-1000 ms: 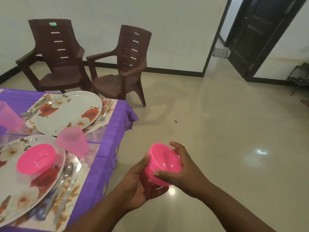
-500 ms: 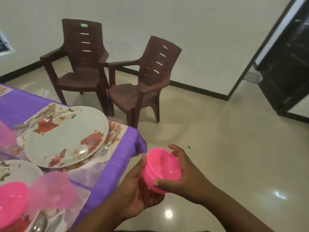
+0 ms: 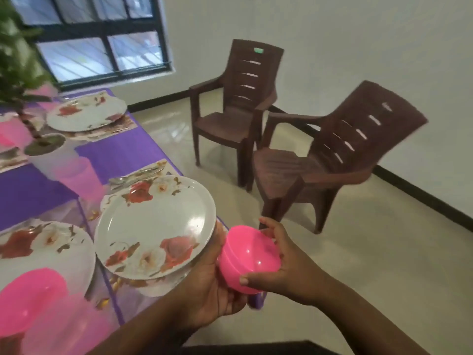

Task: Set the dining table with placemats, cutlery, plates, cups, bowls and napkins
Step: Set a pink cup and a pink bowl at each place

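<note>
Stacked pink plastic bowls (image 3: pixel 249 258) are held just off the table's near right corner. My left hand (image 3: pixel 213 280) cups them from below and the left, and my right hand (image 3: pixel 284 265) grips the top bowl's rim from the right. Beside them a white floral plate (image 3: pixel 156 226) lies on a placemat with cutlery (image 3: pixel 135 176) at its far side. A second floral plate (image 3: pixel 46 252) at the lower left carries another pink bowl (image 3: pixel 28 301). A third plate (image 3: pixel 87 114) sits at the table's far end. Translucent pink cups (image 3: pixel 76 172) stand between the settings.
The purple tablecloth (image 3: pixel 122 149) covers the table on the left. A potted plant (image 3: pixel 30 129) stands mid-table. Two brown plastic chairs (image 3: pixel 238 108) (image 3: pixel 332 160) stand on the tiled floor to the right, and a window (image 3: pixel 102 37) is behind the table.
My view has swung left, bringing the window, plant and far plate into sight. The bowls stay held in both hands, now closer to the near plate's edge.
</note>
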